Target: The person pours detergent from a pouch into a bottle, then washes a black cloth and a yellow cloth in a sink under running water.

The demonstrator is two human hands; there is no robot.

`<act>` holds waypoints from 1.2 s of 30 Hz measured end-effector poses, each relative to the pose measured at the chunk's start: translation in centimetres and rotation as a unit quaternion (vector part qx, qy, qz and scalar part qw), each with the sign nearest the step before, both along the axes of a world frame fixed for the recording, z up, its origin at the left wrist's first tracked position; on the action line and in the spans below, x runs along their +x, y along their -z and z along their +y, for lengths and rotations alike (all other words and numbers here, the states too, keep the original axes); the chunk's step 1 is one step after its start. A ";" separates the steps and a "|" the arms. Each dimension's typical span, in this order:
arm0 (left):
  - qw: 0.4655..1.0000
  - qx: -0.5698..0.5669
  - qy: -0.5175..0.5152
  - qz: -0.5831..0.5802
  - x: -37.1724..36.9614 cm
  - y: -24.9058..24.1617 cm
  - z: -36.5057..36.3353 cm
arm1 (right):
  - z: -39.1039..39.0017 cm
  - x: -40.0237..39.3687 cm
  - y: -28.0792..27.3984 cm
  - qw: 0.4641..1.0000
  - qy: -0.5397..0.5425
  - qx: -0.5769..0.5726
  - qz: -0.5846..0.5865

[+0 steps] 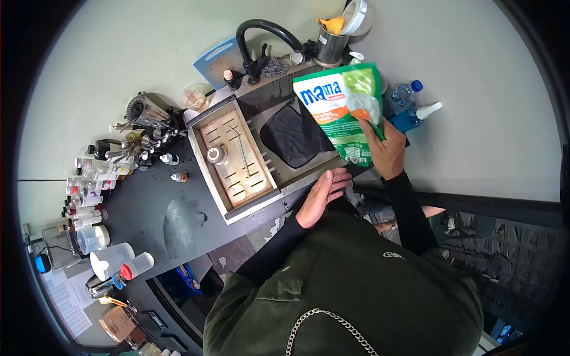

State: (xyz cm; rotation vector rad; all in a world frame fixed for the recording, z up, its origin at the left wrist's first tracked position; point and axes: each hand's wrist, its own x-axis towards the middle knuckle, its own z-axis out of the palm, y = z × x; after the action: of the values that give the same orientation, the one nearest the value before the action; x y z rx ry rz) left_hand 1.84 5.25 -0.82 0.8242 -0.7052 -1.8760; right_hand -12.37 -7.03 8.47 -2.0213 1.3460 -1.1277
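My right hand grips the lower right side of a green and white refill pouch marked "mama", held tilted over the right part of the sink. My left hand is open and holds nothing, its fingers stretched out near the front edge of the sink, below the pouch. A crumpled black cloth or liner lies in the sink basin beside the pouch. Left of it sits a slotted drip tray in a metal frame, with a small glass jar and a thin metal rod on it.
A black faucet arches at the back, beside a blue cutting board and a steel wool pad. Blue-tinted bottles stand right of the pouch. Bar tools and several small bottles line the counter's left edge.
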 end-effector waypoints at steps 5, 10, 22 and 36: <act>0.999 -0.037 0.004 -0.035 0.9 -0.8 0.2 | 0.1 -1.1 1.0 0.990 0.076 -0.061 -0.097; 0.941 -0.283 -0.120 -0.141 5.8 -5.3 -1.7 | -0.4 -2.6 1.0 0.978 0.101 -0.100 -0.154; 0.502 -0.584 -0.240 -0.591 6.6 -20.5 -12.8 | 1.3 -3.1 2.2 0.973 0.023 0.002 -0.230; 0.401 -0.640 -0.083 -0.650 1.0 -22.8 -6.9 | 2.6 -8.9 -3.0 0.926 -0.210 -0.120 -0.289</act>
State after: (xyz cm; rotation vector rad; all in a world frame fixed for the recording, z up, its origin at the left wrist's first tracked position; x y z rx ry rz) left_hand 2.81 -1.61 21.93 0.9555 -2.3634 0.3609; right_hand -21.27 -4.46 11.48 -1.7926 0.4739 -1.5578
